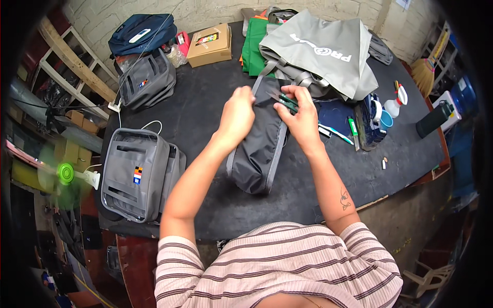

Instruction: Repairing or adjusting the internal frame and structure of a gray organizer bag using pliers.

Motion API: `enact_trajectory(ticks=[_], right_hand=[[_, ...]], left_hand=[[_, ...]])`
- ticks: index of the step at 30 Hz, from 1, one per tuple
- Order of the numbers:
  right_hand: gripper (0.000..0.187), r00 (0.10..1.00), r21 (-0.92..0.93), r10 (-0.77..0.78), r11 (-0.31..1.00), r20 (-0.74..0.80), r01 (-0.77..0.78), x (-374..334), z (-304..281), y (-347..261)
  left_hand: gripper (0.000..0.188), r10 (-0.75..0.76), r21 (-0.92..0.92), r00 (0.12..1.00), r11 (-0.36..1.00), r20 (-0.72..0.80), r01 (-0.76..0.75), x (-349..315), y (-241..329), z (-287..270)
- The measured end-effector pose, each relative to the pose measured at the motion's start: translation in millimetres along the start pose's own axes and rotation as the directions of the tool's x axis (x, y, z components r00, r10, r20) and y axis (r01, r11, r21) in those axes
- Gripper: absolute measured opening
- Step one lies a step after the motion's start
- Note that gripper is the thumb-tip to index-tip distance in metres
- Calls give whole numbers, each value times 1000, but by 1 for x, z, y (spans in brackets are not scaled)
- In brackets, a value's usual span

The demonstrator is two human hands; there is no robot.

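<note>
A dark grey zippered bag (258,149) with lighter grey edging lies lengthwise on the table in front of me. My left hand (238,117) is closed on its far left edge, near the grey strap (263,76). In my right hand (303,117) is a pair of thread snips (288,104) with green handles. Their blades point left, over the far end of the bag and toward my left fingers. From this view I cannot tell whether the blades touch the fabric.
Grey bags (134,177) stand at the left, with more grey bags (146,79) behind. A cardboard box (210,45) and a large grey tote (321,49) sit at the back. Right of my hand are a toothbrush (336,133), a green cutter (353,128), a spray bottle (394,105) and a dark flask (434,120).
</note>
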State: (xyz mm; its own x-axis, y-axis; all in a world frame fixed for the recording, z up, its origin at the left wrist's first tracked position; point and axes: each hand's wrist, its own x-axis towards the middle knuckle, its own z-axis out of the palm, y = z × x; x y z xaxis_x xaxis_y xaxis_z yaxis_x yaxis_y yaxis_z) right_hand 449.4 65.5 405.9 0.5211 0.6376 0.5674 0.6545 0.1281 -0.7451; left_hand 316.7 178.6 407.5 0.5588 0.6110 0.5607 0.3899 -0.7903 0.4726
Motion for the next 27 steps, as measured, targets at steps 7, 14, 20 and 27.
enact_trajectory(ticks=[7, 14, 20, 27], right_hand=[[30, 980, -135, -23, 990, 196, 50, 12, -9, -21], [31, 970, -201, 27, 979, 242, 23, 18, 1, -28], [26, 964, -244, -38, 964, 262, 105, 18, 4, -24], [26, 959, -256, -100, 951, 266, 170, 17, 7, -21]], left_hand=[[23, -316, -854, 941, 452, 117, 258, -19, -36, 21], [21, -295, -799, 954, 584, -48, 140, -23, -27, 21], [22, -394, -846, 919, 490, -2, 208, -22, -15, 17], [29, -287, -802, 958, 570, 8, 178, -24, -30, 22]])
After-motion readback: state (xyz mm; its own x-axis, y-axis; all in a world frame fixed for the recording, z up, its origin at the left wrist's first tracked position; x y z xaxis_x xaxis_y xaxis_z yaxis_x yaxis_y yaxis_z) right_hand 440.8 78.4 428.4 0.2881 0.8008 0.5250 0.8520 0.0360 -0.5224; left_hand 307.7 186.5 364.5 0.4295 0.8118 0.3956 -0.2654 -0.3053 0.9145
